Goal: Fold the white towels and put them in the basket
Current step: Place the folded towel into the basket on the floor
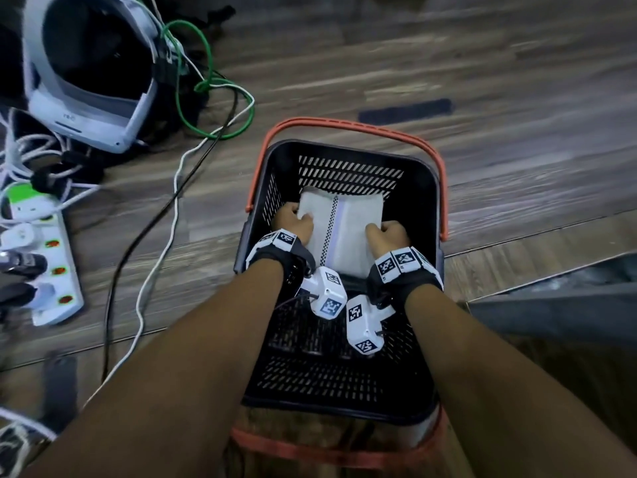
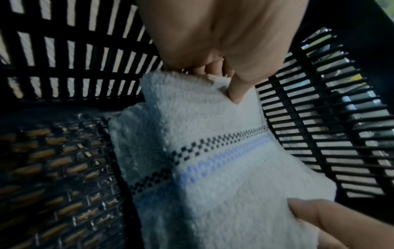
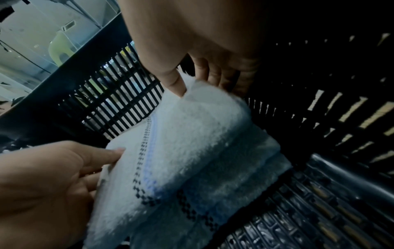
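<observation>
Wood-plank floor [image 1: 482, 63]. White headset [image 1: 86, 81] upper left, tangle of cables beside it: a looped green cable [image 1: 193, 98], a white cable [image 1: 155, 257] and a black cable [image 1: 138, 236] trailing across the floor. White power strip [image 1: 44, 257] with red switches at left edge, plugs in it. Dark strip [image 1: 405, 111] on floor beyond.

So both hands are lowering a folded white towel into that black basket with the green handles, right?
Almost. The handles are orange-red, not green, as the head view shows. The rest holds: the left hand and right hand each grip a side of the folded white towel inside the black basket.
</observation>
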The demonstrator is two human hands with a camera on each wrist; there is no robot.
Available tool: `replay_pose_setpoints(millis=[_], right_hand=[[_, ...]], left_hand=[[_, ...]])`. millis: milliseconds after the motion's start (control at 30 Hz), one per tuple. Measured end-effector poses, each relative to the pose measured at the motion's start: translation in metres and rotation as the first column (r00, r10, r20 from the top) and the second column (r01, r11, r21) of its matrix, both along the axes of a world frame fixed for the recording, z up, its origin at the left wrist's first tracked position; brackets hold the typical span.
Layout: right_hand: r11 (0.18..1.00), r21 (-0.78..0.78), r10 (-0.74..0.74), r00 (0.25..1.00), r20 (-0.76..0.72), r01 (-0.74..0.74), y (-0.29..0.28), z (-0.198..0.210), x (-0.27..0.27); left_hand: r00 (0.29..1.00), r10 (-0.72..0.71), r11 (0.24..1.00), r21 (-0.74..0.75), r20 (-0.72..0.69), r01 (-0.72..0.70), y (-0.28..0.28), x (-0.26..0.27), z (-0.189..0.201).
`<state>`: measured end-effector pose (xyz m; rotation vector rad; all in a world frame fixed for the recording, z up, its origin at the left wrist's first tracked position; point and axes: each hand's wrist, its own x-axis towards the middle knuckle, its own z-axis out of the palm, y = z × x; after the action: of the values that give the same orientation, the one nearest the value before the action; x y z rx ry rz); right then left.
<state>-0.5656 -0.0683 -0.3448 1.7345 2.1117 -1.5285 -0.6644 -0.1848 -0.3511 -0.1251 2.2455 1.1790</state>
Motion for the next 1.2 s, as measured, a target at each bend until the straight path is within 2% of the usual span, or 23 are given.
replay_pose_setpoints(millis=[133, 267, 333, 400, 433, 500, 567, 600, 700, 767, 967, 1100, 1167, 1200], right_hand=[[0.998, 0.056, -0.014, 1.0, -0.004, 0.014, -0.004, -0.004, 0.003], [0.992, 0.106, -0.06, 0.997, -0.049, 0.065, -0.006, -0.007, -0.003], [0.988, 0.145, -0.043, 0.998, -0.035, 0.047, -0.008, -0.008, -0.006], [0.959, 0.28, 0.041, 0.999, -0.002, -0.039, -0.014, -0.006, -0.006], [0.904, 0.408, 0.122, 0.992, 0.042, -0.128, -0.017, -0.005, -0.005], [0.708, 0.621, 0.3, 0.939, 0.167, -0.337, -0.024, -0.005, -0.003], [0.554, 0.68, 0.426, 0.865, 0.264, -0.481, -0.028, -0.015, -0.004], [0.531, 0.667, 0.454, 0.84, 0.296, -0.522, -0.029, -0.022, -0.003], [0.598, 0.595, 0.43, 0.842, 0.326, -0.536, -0.032, -0.048, 0.005], [0.622, 0.606, 0.381, 0.868, 0.32, -0.496, -0.034, -0.061, 0.012], [0.629, 0.665, 0.342, 0.911, 0.23, -0.404, -0.032, -0.074, 0.007], [0.638, 0.616, 0.375, 0.885, 0.276, -0.463, -0.031, -0.065, 0.007], [0.648, 0.534, 0.42, 0.84, 0.344, -0.543, -0.028, -0.053, 0.004], [0.646, 0.471, 0.453, 0.798, 0.396, -0.601, -0.026, -0.045, 0.004]], left_hand=[[0.996, -0.082, 0.995, -0.056, -0.035, 0.08, -0.004, 0.004, -0.005], [0.992, -0.106, 0.992, -0.075, -0.062, 0.101, -0.006, 0.004, -0.007], [0.99, -0.105, 0.993, -0.065, -0.097, 0.099, -0.005, 0.005, -0.008], [0.968, -0.165, 0.984, -0.096, -0.19, 0.149, -0.004, 0.01, -0.011], [0.94, -0.223, 0.971, -0.144, -0.258, 0.19, -0.004, 0.014, -0.013], [0.852, -0.353, 0.925, -0.278, -0.385, 0.258, -0.005, 0.023, -0.017], [0.764, -0.471, 0.867, -0.389, -0.44, 0.311, -0.006, 0.03, -0.024], [0.719, -0.536, 0.829, -0.439, -0.443, 0.347, -0.007, 0.032, -0.031], [0.546, -0.753, 0.637, -0.616, -0.367, 0.464, -0.012, 0.039, -0.047], [0.496, -0.795, 0.587, -0.648, -0.349, 0.485, -0.012, 0.043, -0.054], [0.47, -0.772, 0.628, -0.624, -0.427, 0.465, -0.009, 0.034, -0.071], [0.483, -0.768, 0.63, -0.629, -0.42, 0.455, -0.007, 0.036, -0.065], [0.488, -0.794, 0.589, -0.655, -0.362, 0.473, -0.006, 0.035, -0.055], [0.476, -0.826, 0.535, -0.686, -0.302, 0.493, -0.005, 0.034, -0.045]])
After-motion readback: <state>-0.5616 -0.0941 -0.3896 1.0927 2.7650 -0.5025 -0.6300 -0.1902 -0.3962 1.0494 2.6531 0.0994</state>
